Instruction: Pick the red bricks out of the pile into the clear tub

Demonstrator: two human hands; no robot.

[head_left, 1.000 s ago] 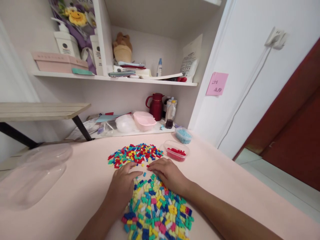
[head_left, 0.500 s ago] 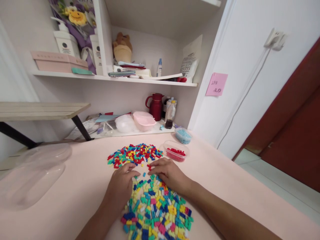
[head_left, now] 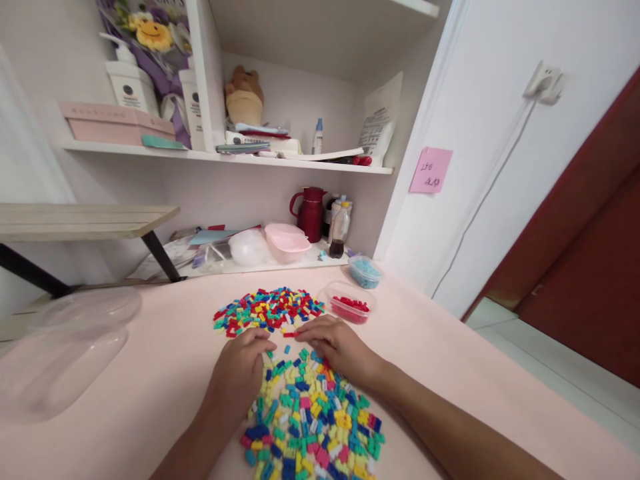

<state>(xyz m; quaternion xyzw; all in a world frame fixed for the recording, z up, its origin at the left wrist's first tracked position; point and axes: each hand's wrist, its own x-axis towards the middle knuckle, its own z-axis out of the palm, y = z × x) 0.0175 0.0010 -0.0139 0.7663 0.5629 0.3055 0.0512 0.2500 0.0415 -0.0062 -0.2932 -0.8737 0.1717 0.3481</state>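
Two heaps of small coloured toy building bricks lie on the table: a far heap (head_left: 270, 308) and a wider near heap (head_left: 313, 417). My left hand (head_left: 241, 363) rests between them on the left, palm down, fingers bent and slightly apart, with nothing visible in it. Across from it, my right hand (head_left: 337, 343) reaches in low, its fingers stretched out and a fingertip against a red brick (head_left: 289, 335). A blue brick (head_left: 287, 349) lies loose between the hands. The right palm and forearm cover part of the near heap.
A clear tub of red bricks (head_left: 351, 308) stands beyond my right hand, with a tub of light-blue bricks (head_left: 365, 273) behind it. Clear plastic containers (head_left: 75, 360) lie at left. A pink bowl (head_left: 287, 243), red jug (head_left: 311, 217) and bottle (head_left: 339, 233) line the back.
The red brick at my right fingertips has shifted slightly left and now lies crosswise. My left fingers have drawn back a little to the left.
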